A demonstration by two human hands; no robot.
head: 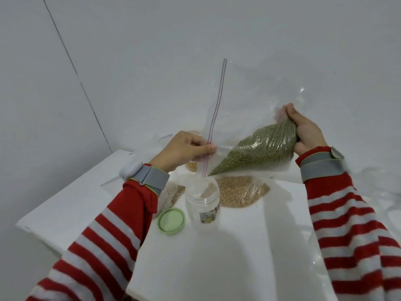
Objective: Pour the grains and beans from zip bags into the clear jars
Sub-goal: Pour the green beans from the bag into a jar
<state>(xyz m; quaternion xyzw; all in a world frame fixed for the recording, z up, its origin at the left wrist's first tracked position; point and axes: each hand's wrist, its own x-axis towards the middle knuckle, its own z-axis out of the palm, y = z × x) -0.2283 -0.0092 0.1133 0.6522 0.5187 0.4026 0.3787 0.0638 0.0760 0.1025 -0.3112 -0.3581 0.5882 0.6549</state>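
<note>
Tilting the zip bag of green beans [256, 148] down toward the clear jar [202, 200], the person is working with 2 hands. The left hand [184, 149] is pinching the bag's zip edge just above the jar mouth, and the right hand [308, 132] is gripping the raised far end, fingers curled round the bunched plastic. The beans are crowding into the low corner, right over the open jar, which is standing upright on the table [217, 257] and looking nearly empty. Whether any beans are dropping yet is too small to tell.

To pour well, the left hand is probably best kept low, shaping the opening into a narrow spout inside the rim, while the right hand is lifting slowly so the beans are running rather than dumping. The loose upper flap of the bag is standing tall and could fold over the spout.

Room is tight around the jar. The green lid [171, 221] is lying just beside it on the left, a bag of tan beans [236, 193] is lying just behind it, and a second jar [192, 166] is sitting behind the left hand. The table's left edge is running close under the left sleeve, so spilled beans could be rolling off there; the near side is offering more bare surface.
</note>
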